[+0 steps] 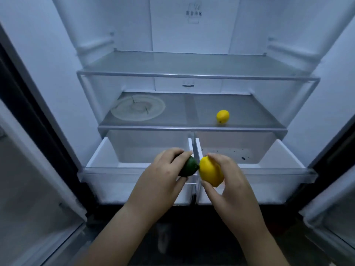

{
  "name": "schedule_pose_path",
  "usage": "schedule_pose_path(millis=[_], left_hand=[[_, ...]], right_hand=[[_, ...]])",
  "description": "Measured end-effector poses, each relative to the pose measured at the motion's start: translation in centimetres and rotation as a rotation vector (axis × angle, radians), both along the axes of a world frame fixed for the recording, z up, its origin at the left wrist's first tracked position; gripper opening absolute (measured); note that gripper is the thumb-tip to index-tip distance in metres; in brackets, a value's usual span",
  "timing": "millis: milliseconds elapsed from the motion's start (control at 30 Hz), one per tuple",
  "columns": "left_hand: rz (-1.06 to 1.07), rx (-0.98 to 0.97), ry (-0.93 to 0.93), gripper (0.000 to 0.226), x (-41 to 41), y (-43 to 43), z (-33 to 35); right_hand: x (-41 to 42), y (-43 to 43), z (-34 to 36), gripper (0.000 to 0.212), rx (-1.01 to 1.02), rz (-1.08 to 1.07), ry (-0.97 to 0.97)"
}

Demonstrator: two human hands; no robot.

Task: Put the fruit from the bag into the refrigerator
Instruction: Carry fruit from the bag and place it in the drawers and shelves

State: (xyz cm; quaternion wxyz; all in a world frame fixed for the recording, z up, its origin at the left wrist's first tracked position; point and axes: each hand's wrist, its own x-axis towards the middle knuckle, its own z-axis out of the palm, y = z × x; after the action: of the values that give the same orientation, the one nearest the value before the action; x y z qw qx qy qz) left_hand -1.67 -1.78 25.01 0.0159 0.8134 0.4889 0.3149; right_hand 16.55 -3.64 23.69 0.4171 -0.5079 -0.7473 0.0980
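Note:
The refrigerator stands open in front of me. My left hand (163,175) grips a dark green lime (189,167) above the front edge of the left crisper drawer (103,154). My right hand (228,175) holds a yellow lemon (210,171) right beside it, over the right crisper drawer (284,156). The two fruits nearly touch above the divider between the drawers. A second yellow lemon (222,116) lies on the right part of the lower glass shelf (192,128). The bag is out of sight.
A round pale plate (140,107) lies on the left of the lower shelf. The upper glass shelf (192,74) holds nothing. Both crisper drawers are pulled out; dark specks dot the right drawer's floor. Open fridge doors flank both sides.

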Motion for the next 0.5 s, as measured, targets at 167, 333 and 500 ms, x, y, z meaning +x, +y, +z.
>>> schedule_pose_path(millis=[167, 333, 500], left_hand=[[0.063, -0.018, -0.007, 0.055, -2.1, 6.7, -1.3], [0.099, -0.182, 0.005, 0.048, -3.8, 12.4, -3.5], [0.099, -0.411, 0.16, 0.047, -3.7, 17.1, -6.4]], right_hand=[[0.0, 7.7, -0.1, 0.058, -0.014, -0.021, -0.059], [0.7, 16.0, 1.3, 0.054, -0.029, -0.049, -0.178], [1.3, 22.5, 1.5, 0.053, -0.038, -0.067, -0.361]])
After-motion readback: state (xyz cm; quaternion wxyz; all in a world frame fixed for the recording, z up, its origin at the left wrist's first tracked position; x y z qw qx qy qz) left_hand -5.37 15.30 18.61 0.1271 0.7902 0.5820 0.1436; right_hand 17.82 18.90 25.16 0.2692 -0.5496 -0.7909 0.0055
